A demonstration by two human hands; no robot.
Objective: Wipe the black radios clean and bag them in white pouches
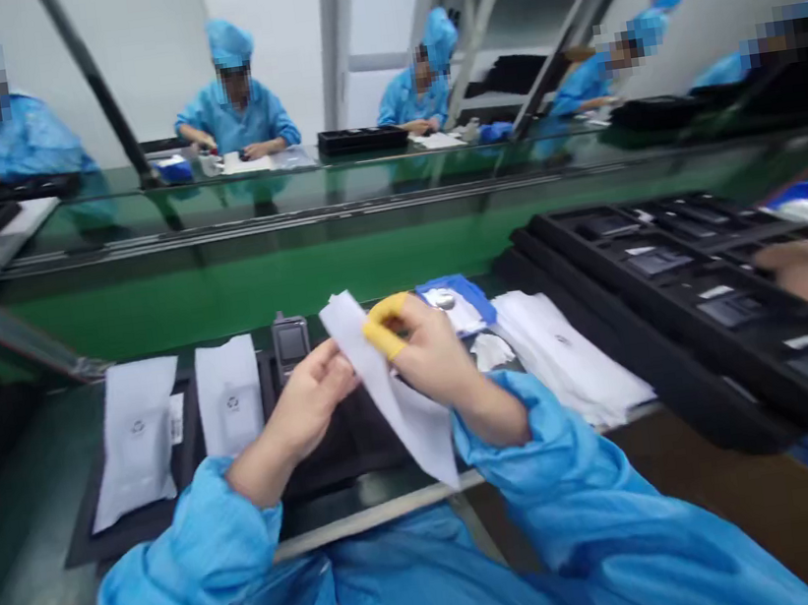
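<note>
Between my two hands is a white paper-like sleeve (385, 384), held at a slant over the bench. My left hand (316, 393) pinches its left edge. Yellow finger covers are on my right hand (429, 349), whose thumb and finger close on the upper right edge. A small dark handheld device with a screen (292, 342) stands behind my left hand. Left of it, two filled white sleeves with a printed mark, one nearer (230, 395) and one farther out (137, 437), lie on a black foam tray (191, 450). Whether the held sleeve contains anything is hidden.
A pile of white sleeves (567, 355) lies to my right, beside a blue-edged packet (460, 303) and crumpled white paper (491, 352). Black foam trays (673, 307) with devices are stacked farther right, near a co-worker's arm (803, 280). Several people in blue work across the bench.
</note>
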